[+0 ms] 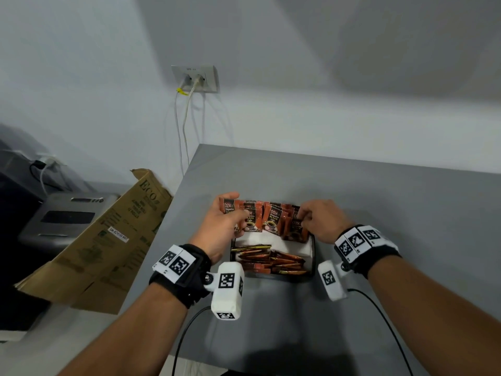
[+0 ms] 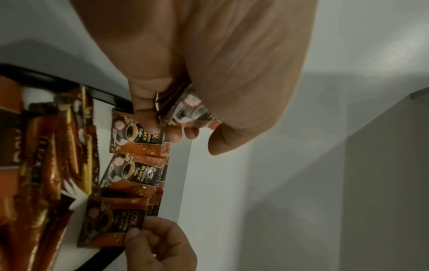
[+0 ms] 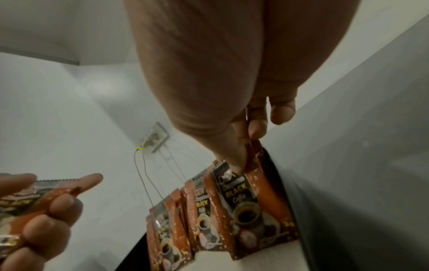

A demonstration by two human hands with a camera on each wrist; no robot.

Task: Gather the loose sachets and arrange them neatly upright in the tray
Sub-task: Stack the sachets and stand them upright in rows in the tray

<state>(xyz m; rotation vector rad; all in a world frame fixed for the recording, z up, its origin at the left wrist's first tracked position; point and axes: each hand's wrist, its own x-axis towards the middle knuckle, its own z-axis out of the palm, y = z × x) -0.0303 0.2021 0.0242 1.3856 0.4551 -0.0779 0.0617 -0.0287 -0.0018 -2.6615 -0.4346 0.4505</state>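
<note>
Left hand gripping loose sachets, right hand pinching upright sachet in black tray, grey table

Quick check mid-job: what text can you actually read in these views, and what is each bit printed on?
"D2X", "BLACK", "Coffee": upright sachets in the tray.
"ECO": cardboard box.
"SM-ECH15S-NDC", roughly: the box's white label, hard to read.
Box small print, wall socket marking: too small to read.

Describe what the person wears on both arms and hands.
Both forearms are bare, with no sleeves. Each wrist carries a black strap topped with white blocks printed with black square codes. A white camera box, also coded, hangs from each strap, and a black cable trails from it. The left hand and right hand are ungloved.
</note>
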